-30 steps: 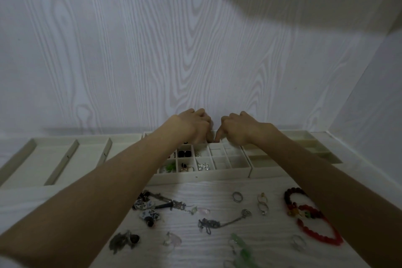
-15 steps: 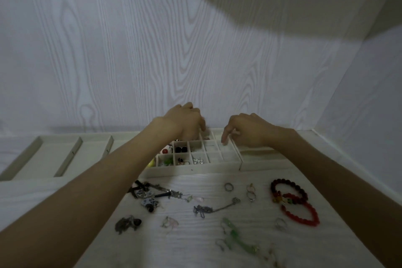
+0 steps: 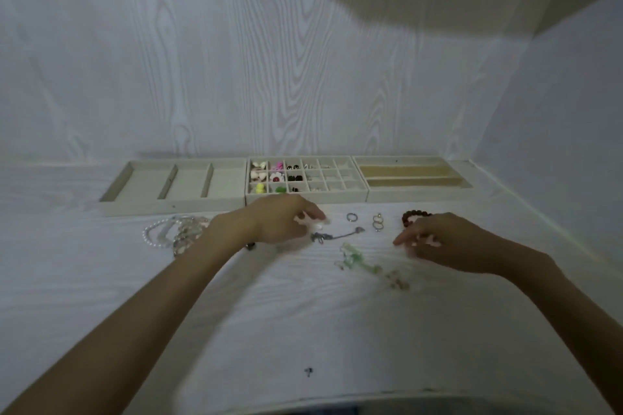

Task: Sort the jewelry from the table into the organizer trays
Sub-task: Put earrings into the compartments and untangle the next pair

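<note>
head view | my left hand (image 3: 279, 221) and right hand (image 3: 445, 242) loosely curled, holding nothing I can see | middle tray (image 3: 305, 196) part filled | rings (image 3: 351, 217), bracelets (image 3: 413, 215), chain (image 3: 337, 236) unsorted on table (image 3: 303, 313)

red bead bracelet (image 3: 413, 215) half hidden by right hand (image 3: 448, 242), fingers blurred

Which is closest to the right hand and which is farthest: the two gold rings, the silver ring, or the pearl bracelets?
From the right hand, in the head view:
1. Two gold rings, just up and left of its fingertips.
2. Silver ring, farther left, near the grid tray.
3. Pearl bracelets, far left, beyond the left forearm.
</note>
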Available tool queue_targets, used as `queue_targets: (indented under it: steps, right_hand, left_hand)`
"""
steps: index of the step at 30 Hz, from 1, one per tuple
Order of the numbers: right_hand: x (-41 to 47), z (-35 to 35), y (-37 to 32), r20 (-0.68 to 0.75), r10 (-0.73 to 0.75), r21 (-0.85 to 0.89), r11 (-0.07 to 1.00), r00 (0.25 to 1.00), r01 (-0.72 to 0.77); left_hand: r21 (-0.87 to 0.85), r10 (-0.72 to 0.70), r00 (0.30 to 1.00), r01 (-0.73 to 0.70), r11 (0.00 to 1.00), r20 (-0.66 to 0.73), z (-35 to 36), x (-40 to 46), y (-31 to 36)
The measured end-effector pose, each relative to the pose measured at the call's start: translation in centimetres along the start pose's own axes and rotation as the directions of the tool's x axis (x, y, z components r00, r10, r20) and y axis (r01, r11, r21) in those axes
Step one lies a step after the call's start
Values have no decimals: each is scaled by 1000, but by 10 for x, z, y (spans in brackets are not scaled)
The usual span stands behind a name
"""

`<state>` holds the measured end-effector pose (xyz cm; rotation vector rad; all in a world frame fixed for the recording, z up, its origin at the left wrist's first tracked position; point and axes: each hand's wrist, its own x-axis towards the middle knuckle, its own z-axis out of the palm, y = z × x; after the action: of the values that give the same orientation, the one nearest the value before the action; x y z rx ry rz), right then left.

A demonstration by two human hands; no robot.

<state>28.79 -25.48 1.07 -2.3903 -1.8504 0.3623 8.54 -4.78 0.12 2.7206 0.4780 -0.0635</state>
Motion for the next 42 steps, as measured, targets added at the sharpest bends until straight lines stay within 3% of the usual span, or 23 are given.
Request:
queue_targets:
  steps: [4,7,10,15,22,26,30,33,37,42]
  right_hand:
    - [-13,21,-3,-69,-3,62,998,998,7]
    - [-20,35,-10,-41,16,120,993,999,-11]
    - [-25,44,-20,-57,22,156,988,998,-13]
    - [-20,53,-35,-240,71,69,996,968,-56]
    - [-2,57,-47,-343,58,-10,998,938,-65]
    - [4,47,-50,-370,52,192,981,928,22]
    - [12,26,-58,-315,92,480,874,945,75]
    - [20,13,-63,-325,59,507,853,944,121]
    - [39,-2,-69,-376,37,541,820,926,186]
    - [71,-19,-66,-434,103,595,779,895,199]
  left_hand:
    - [-5,60,998,-60,998,-3,22,-13,10]
    - [-35,85,996,-86,996,-29,36,-17,17]
    - [34,86,991,-83,996,-107,50,-16,21]
    - [20,112,960,-110,994,-257,64,-8,32]
    - [-72,108,959,-131,989,-262,64,-3,34]
    - [-177,66,975,-105,979,-212,56,-5,20]
    - [-368,68,983,-127,921,-169,36,-12,12]
    - [-482,113,984,-167,860,-139,17,-16,16]
    - [-675,72,986,-155,722,-150,1,-11,14]
    - [-679,-44,960,-162,716,-275,-21,5,-9]
